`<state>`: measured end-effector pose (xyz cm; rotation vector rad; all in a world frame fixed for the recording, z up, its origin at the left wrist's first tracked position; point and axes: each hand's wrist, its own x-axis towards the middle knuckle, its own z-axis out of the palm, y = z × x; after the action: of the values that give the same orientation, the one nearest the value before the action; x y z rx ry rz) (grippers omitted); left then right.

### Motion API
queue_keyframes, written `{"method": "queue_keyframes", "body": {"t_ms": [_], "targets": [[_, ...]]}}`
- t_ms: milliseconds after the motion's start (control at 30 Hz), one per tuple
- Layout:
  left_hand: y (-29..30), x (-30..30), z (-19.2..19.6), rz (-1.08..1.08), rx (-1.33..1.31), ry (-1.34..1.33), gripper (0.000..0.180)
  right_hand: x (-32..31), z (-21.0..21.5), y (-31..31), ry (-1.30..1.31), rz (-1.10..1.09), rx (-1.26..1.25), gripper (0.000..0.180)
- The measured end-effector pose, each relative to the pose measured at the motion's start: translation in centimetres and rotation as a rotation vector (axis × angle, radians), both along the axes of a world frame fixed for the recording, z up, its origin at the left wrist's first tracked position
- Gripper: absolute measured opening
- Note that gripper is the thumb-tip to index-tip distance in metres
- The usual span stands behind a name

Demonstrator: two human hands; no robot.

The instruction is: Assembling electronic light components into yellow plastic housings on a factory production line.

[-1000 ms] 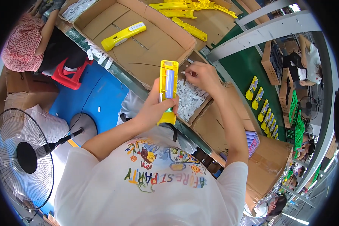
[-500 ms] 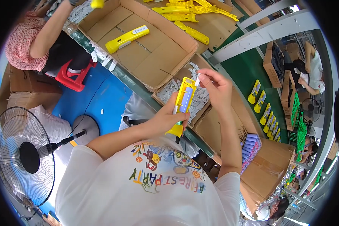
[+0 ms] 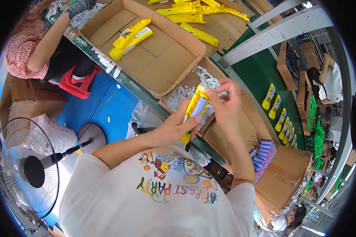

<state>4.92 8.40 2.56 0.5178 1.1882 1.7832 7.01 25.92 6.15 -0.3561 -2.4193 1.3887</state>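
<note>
My left hand (image 3: pixel 177 125) grips a yellow plastic tool body with a pale blue window (image 3: pixel 195 111), held upright over a small cardboard box of white plastic parts (image 3: pixel 182 94). My right hand (image 3: pixel 224 103) pinches the top end of the same yellow piece with its fingertips. A large open cardboard box (image 3: pixel 162 63) lies beyond, with two finished yellow pieces (image 3: pixel 130 37) at its far corner. More yellow shells (image 3: pixel 194 15) lie spread on cardboard at the top.
A co-worker's arm (image 3: pixel 51 39) reaches in at the top left above a red stool (image 3: pixel 77 85). A floor fan (image 3: pixel 25 170) stands at the lower left. Yellow pieces (image 3: pixel 275 106) ride a green conveyor on the right. Blue cylinders (image 3: pixel 264 154) fill a box.
Both hands with the yellow piece have shifted right and slightly down in view. A second yellow piece has appeared in the large box. The co-worker's arm has moved toward the top.
</note>
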Motion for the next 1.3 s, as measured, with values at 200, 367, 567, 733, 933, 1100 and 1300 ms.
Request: {"method": "queue_keyframes", "body": {"t_ms": [200, 367, 567, 733, 933, 1100, 1300], "targets": [[0.2, -2.3, 3.4, -0.151, 0.104, 0.198, 0.046, 1.5, 0.6, 3.6, -0.116, 0.180, -0.044, 0.016], [-4.3, -17.4, 3.0, 0.940, -0.546, 1.003, 0.023, -2.2, -1.7, 32.6, 0.208, -0.386, 0.647, 0.026], [-8.2, -29.2, -1.4, 0.159, -1.285, 1.410, 0.065, 0.1, -15.7, 53.2, -0.347, -0.192, 0.800, 0.027], [-3.1, -17.4, 4.2, 0.738, -0.267, 0.564, 0.031, -3.3, -1.9, 28.5, 0.011, -0.338, 0.819, 0.022], [3.2, -6.6, 2.5, 0.202, 0.132, -0.573, 0.042, -0.7, 2.8, 3.3, 0.485, 0.876, 0.932, 0.026], [3.0, -3.7, 1.1, 0.187, 0.118, -0.520, 0.043, 3.1, 0.0, 2.9, 0.324, 0.667, 0.351, 0.021], [2.4, -1.4, 1.8, 0.007, 0.107, -0.436, 0.045, 4.8, 1.3, 0.6, -0.172, 0.172, -0.581, 0.011]]}}
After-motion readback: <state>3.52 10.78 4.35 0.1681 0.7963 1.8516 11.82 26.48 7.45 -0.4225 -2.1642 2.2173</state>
